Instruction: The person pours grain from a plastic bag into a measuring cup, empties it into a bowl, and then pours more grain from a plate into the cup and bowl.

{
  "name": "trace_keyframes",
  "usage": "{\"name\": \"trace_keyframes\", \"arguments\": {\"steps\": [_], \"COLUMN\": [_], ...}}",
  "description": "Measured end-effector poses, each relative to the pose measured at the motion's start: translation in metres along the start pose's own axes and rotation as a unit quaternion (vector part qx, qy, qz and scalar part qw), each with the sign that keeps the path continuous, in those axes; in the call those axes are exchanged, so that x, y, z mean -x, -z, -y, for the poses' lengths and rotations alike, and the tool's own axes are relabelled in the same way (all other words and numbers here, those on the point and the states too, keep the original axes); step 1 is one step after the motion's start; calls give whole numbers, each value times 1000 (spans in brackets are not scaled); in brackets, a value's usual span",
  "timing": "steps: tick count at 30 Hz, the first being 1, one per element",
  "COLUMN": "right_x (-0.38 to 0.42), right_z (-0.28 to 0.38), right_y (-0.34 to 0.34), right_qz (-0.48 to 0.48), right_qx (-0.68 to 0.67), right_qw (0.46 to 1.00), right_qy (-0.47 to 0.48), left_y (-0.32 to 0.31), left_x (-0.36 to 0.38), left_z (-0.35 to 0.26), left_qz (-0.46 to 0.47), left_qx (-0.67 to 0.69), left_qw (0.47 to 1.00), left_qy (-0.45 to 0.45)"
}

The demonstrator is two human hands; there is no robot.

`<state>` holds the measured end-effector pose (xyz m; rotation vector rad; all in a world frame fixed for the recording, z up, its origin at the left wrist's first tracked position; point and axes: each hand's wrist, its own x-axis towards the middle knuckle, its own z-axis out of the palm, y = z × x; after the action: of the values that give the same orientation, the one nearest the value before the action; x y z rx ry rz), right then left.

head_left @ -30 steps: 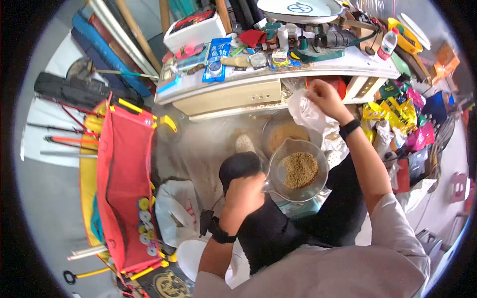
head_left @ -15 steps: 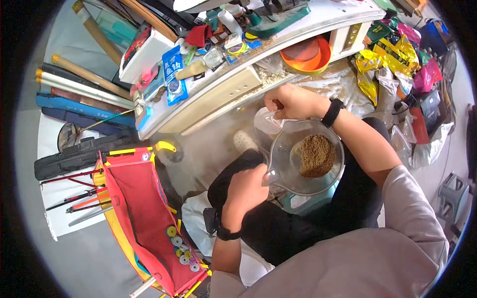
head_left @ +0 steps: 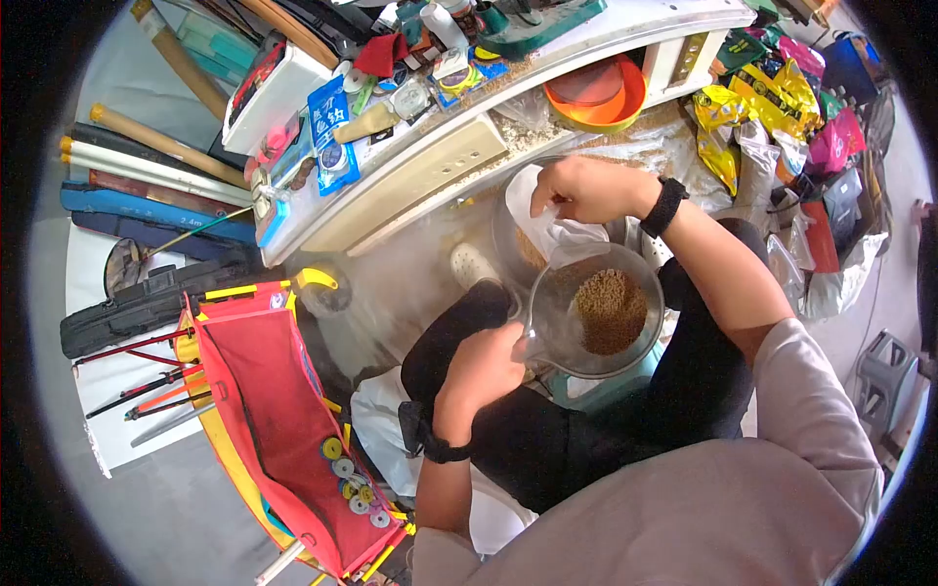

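Note:
My left hand [head_left: 486, 366] is closed around the handle of a clear plastic jug [head_left: 557, 354]. Brown pellets [head_left: 611, 311] lie in the jug, heaped toward its right side. Above the jug's far rim, my right hand [head_left: 591, 190] pinches the top of a thin white plastic bag [head_left: 562, 239], which hangs down to the rim. Whether the bag holds anything cannot be made out. Partly behind the bag is a round see-through container with some brown material [head_left: 530, 250]. A green-grey base [head_left: 601, 389] shows under the jug, between my knees.
A white cabinet [head_left: 420, 181], its top cluttered with packets and bottles, stands ahead, with an orange bowl [head_left: 620, 115] on its shelf. Yellow bags [head_left: 777, 103] are piled at right. To the left are a red fabric bin [head_left: 249, 376] with spools and several long tubes [head_left: 156, 176].
The white bag has come nearer and now hangs over the jug's far rim, spread wider below my right hand. My left hand still holds the jug. The view has shifted slightly.

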<state>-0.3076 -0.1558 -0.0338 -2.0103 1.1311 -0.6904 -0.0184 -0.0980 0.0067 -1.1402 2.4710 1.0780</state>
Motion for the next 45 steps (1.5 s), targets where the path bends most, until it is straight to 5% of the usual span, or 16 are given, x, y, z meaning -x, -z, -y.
{"name": "trace_keyframes", "arguments": {"steps": [11, 35, 45], "right_x": [2, 2, 2], "right_z": [8, 0, -14], "right_y": [-4, -21, -32], "right_qz": [107, 198, 257], "right_qx": [6, 16, -43], "right_qw": [994, 979, 965], "right_qy": [-26, -55, -31], "left_y": [-4, -14, -12], "left_x": [-12, -10, -9], "left_z": [8, 30, 31], "left_qz": [67, 95, 163], "left_qx": [167, 234, 293], "left_qw": [984, 965, 941], "left_qy": [-9, -78, -42]}}
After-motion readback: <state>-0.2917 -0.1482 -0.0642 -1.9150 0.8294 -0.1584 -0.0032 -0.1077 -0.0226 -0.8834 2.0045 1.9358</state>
